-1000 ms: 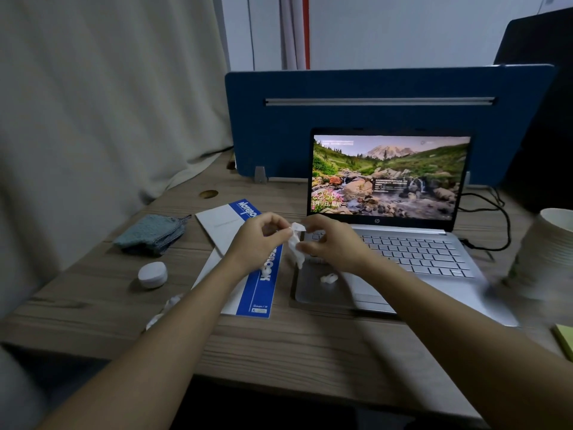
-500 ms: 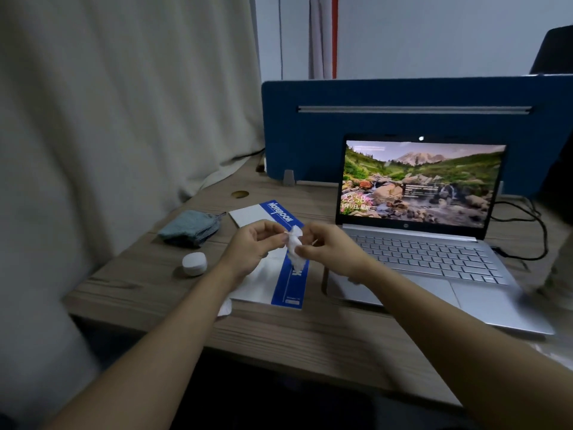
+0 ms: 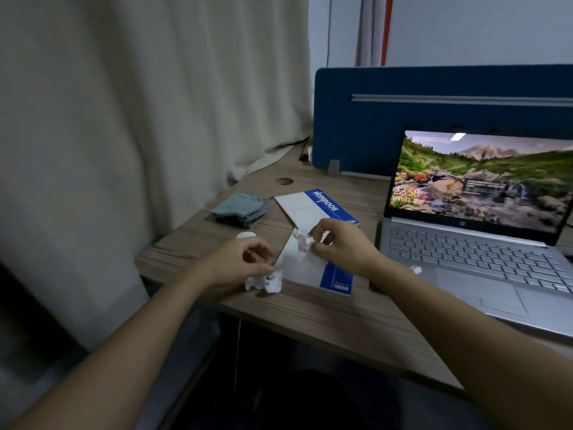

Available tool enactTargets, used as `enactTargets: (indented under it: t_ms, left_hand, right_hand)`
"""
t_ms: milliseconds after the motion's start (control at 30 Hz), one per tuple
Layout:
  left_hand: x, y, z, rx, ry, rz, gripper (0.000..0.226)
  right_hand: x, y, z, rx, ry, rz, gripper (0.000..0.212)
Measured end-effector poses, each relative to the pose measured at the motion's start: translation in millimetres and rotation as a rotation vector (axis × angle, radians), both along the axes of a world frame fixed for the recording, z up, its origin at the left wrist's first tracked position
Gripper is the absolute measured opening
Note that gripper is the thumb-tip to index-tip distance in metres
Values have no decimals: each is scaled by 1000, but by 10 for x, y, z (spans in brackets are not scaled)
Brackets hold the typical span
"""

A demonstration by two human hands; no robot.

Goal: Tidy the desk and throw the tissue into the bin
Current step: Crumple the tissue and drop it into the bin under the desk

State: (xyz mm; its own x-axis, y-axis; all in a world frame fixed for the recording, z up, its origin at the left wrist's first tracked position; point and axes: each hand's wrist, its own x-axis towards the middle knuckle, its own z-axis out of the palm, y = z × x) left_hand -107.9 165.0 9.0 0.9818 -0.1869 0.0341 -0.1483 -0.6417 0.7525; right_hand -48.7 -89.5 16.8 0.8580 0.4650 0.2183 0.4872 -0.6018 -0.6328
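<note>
My right hand (image 3: 342, 248) pinches a crumpled white tissue (image 3: 301, 240) over the notebooks. A second crumpled tissue (image 3: 267, 282) lies on the wooden desk (image 3: 325, 318) near its front edge. My left hand (image 3: 238, 263) hovers right over that tissue with its fingers loosely curled and thumb and fingers apart; the thumb is at the tissue's top edge. A small white tissue scrap (image 3: 415, 270) sits on the laptop's palm rest beside my right wrist. No bin is in view.
Two white-and-blue notebooks (image 3: 310, 209) lie under my hands. A folded blue-grey cloth (image 3: 238, 207) and a small white case (image 3: 246, 234) sit to the left. An open laptop (image 3: 471, 265) stands at the right, a blue divider (image 3: 372, 119) behind, a curtain (image 3: 139, 119) on the left.
My left hand has let go of the tissue that both hands held and dropped to the second tissue near the desk edge. The view swung left.
</note>
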Motion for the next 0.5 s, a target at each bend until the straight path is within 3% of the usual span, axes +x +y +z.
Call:
enactTargets:
  t_ms: [133, 267, 500]
  left_hand:
    - [-123, 68, -84, 240, -26, -60, 45]
    - [-77, -1, -144, 275, -126, -27, 17]
    - [82, -259, -91, 33, -134, 99, 9]
  right_hand:
    - [-70, 96, -35, -28, -26, 5, 10]
    - [-128, 98, -37, -41, -29, 2, 14]
    - [-188, -65, 15, 5, 13, -21, 9]
